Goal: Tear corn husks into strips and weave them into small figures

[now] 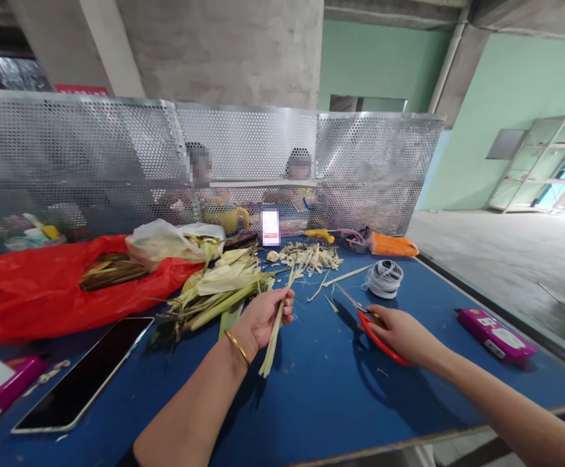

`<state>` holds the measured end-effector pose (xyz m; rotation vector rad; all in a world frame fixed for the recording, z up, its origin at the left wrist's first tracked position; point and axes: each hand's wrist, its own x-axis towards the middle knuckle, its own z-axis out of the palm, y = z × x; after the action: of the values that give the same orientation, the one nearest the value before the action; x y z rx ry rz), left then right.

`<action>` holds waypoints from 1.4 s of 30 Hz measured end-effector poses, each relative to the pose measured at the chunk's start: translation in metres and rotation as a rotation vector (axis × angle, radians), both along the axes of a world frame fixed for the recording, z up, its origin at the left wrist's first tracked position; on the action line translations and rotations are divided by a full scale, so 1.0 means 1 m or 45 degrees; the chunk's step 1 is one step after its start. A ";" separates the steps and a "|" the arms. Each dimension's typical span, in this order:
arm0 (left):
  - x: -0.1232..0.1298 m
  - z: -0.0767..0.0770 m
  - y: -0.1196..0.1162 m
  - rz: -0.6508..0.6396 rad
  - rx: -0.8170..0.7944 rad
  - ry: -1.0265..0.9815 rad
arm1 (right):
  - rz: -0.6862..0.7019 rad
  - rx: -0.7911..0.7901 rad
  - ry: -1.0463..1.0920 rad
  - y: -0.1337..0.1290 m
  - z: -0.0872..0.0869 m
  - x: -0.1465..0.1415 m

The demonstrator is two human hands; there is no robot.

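Note:
My left hand (268, 319), with a gold bangle at the wrist, is closed around a thin bundle of pale green corn husk strips (273, 342). The strips stick out above and below the fist. To the right, my right hand (395, 332) grips the red handles of a pair of scissors (368, 324). Their blades point up and left, apart from the husk bundle. Just left of my left hand lies a pile of corn husks (224, 285). Husk scraps (314, 257) are heaped farther back on the blue table (321, 389).
A ball of white cord (384, 279) sits beyond the scissors. At left are a red plastic bag (68, 279), a white bag (165, 243) and a dark tablet (87, 376). A purple pack (496, 334) lies at right. Behind a perforated metal screen (257, 143) two people are visible.

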<state>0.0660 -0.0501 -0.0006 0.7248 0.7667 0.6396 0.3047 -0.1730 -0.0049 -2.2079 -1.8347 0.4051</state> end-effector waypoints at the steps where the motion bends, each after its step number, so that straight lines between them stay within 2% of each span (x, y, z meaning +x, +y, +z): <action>1: -0.001 0.002 0.000 -0.012 0.019 0.001 | -0.023 -0.023 -0.157 -0.005 -0.002 0.005; 5: -0.004 0.014 -0.007 -0.173 0.155 -0.027 | 0.051 -0.083 -0.572 -0.009 0.002 0.011; 7: -0.002 0.020 -0.011 -0.229 0.236 -0.042 | 0.153 -0.024 -0.535 0.001 0.014 0.002; 8: 0.000 0.023 -0.014 -0.232 0.288 -0.046 | 0.224 0.044 -0.388 0.009 0.022 -0.006; 10: 0.006 0.028 -0.018 -0.194 0.434 -0.035 | 0.366 0.254 0.164 0.028 0.036 -0.025; 11: 0.008 0.030 -0.019 -0.169 0.514 -0.015 | 0.369 0.289 0.516 0.038 0.041 -0.035; 12: 0.011 0.031 -0.020 -0.143 0.583 0.010 | 0.293 0.297 0.851 0.048 0.043 -0.045; 13: 0.013 0.031 -0.021 -0.123 0.638 0.040 | 0.249 0.296 1.132 0.056 0.042 -0.054; 15: 0.017 0.029 -0.021 -0.102 0.689 0.096 | 0.310 0.333 1.510 0.069 0.034 -0.069; 18: 0.019 0.019 -0.020 -0.097 0.641 0.140 | 0.308 0.364 1.821 0.075 0.016 -0.078; 22: 0.021 0.004 -0.020 -0.142 0.470 0.149 | 0.202 0.312 1.813 0.072 0.003 -0.073; 27: 0.022 0.000 -0.020 -0.165 0.293 0.152 | 0.069 0.301 1.720 0.072 0.003 -0.069; 33: 0.017 0.005 -0.016 -0.098 0.195 0.043 | 0.148 0.281 1.635 0.076 0.007 -0.060; 39: 0.011 0.007 -0.007 -0.009 0.121 -0.073 | 0.279 0.000 1.492 0.079 0.002 -0.054; 42: 0.011 0.006 -0.006 -0.055 0.060 -0.087 | 0.227 0.049 1.445 0.079 -0.002 -0.061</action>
<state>0.0769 -0.0562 0.0053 0.7571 0.6735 0.6418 0.2435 -0.0938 -0.0072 -1.2543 -1.3126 1.2936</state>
